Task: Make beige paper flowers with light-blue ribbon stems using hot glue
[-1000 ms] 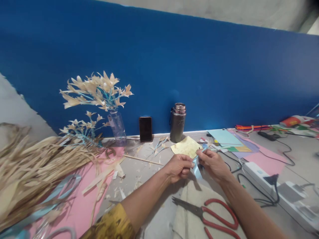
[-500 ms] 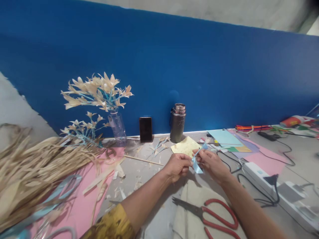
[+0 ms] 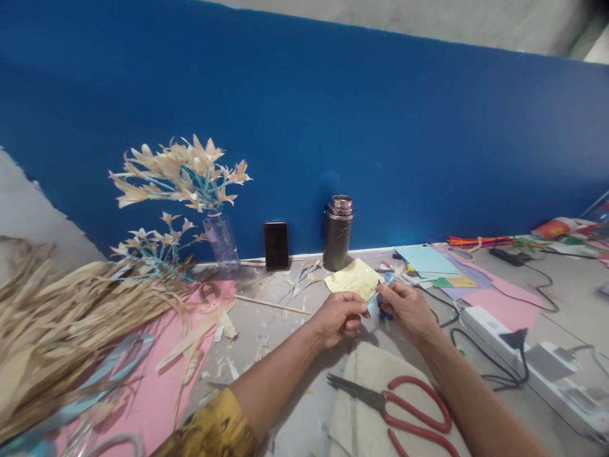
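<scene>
Over the middle of the table my left hand (image 3: 340, 319) pinches one part of a light blue strip (image 3: 373, 311). Close by on the right, the fingers of my right hand (image 3: 404, 309) are closed on the same strip, a little higher up. Its upper end shows above my right fingers; whether it is ribbon or paper I cannot make out. Behind the hands lies a crumpled yellow sheet (image 3: 354, 278). Red-handled scissors (image 3: 387, 403) rest on a pale folded cloth (image 3: 354, 381) below my hands.
A clear bottle (image 3: 221, 244) holds pale artificial flowers (image 3: 183, 171) at the left. Dry husks (image 3: 71, 317) cover pink paper (image 3: 162, 374). A phone (image 3: 276, 246) and dark flask (image 3: 338, 233) stand near the blue partition (image 3: 380, 127). A white power strip (image 3: 504, 339) with cables lies right.
The blue strip's lower end has shifted and turned between my fingers. My right fingers have moved slightly along it. The scissors lie as before; the view has shifted slightly.
</scene>
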